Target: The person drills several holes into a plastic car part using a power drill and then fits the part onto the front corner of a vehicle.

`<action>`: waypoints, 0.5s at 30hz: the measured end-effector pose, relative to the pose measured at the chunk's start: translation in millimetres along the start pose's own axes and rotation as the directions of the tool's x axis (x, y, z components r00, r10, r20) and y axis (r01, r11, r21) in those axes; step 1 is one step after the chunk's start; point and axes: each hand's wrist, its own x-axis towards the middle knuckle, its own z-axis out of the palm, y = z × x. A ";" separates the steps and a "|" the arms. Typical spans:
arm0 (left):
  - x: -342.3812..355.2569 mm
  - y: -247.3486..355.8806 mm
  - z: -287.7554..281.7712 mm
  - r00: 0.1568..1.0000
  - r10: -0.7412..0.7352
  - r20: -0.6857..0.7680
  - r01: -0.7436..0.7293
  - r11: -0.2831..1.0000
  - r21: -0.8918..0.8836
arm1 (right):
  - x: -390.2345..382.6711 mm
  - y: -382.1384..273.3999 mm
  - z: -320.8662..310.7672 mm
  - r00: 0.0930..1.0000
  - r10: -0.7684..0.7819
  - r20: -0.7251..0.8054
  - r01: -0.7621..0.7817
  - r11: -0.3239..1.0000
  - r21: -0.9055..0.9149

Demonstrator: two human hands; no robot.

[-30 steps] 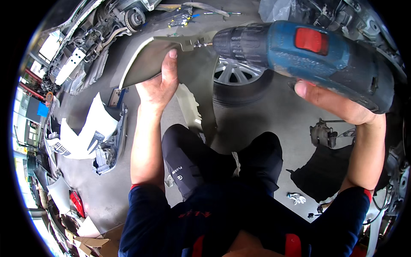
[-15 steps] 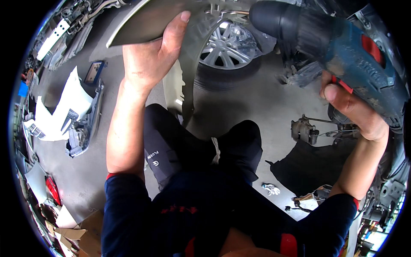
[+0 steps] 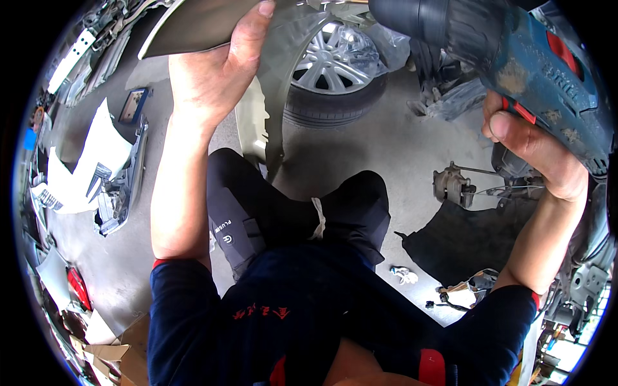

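My left hand (image 3: 212,80) is closed on the edge of a greyish-beige car fender (image 3: 193,27), its thumb lying along the outside and its other fingers hidden behind. The fender's curved wheel-arch edge runs down toward my left knee. In my right hand (image 3: 537,147) is a teal and black power drill (image 3: 515,67), gripped by its handle with the index finger near the red trigger. The drill's chuck points left, and a thin bit (image 3: 353,2) reaches toward the fender at the top edge of the picture. Whether its tip touches the panel I cannot tell.
Beyond the fender, a wheel (image 3: 331,77) with a silver rim lies on the floor. A brake caliper (image 3: 454,185), a black liner sheet (image 3: 444,241) and a glove (image 3: 404,275) are on the right. A white bumper piece (image 3: 87,164) and cardboard boxes (image 3: 106,354) lie left.
The whole view has shifted slightly, with floor items now a little further left and higher. My left hand and the fender sit further up and left. Both hands keep their holds.
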 end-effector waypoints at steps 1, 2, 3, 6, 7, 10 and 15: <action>0.3 1.8 -0.3 1.000 -0.017 -0.002 0.017 1.000 0.000 | 0.2 0.8 -0.2 1.000 0.000 -0.007 0.000 1.000 -0.002; 0.8 4.7 -0.7 1.000 -0.014 0.002 0.014 1.000 -0.001 | 0.0 1.3 0.0 1.000 -0.001 -0.009 0.001 1.000 -0.004; 1.5 8.5 -1.4 1.000 -0.005 0.004 0.005 0.999 0.044 | -0.3 1.3 -0.7 1.000 0.000 -0.014 -0.001 1.000 -0.003; 3.3 16.0 -4.8 1.000 -0.012 0.021 0.010 0.996 0.088 | -1.1 2.0 0.1 1.000 0.001 -0.024 -0.001 1.000 -0.008; 3.8 16.7 -5.9 0.999 -0.032 0.032 0.029 0.996 0.089 | -1.5 2.3 0.3 1.000 0.002 -0.023 -0.002 1.000 -0.011; 5.6 5.8 -6.8 0.999 0.039 0.022 -0.040 0.998 0.037 | -1.3 3.3 -0.1 1.000 0.001 -0.027 -0.001 1.000 -0.013; 3.8 10.9 -5.9 0.999 -0.023 0.037 0.017 0.987 0.162 | -0.9 5.1 0.4 1.000 0.001 -0.030 -0.002 1.000 -0.017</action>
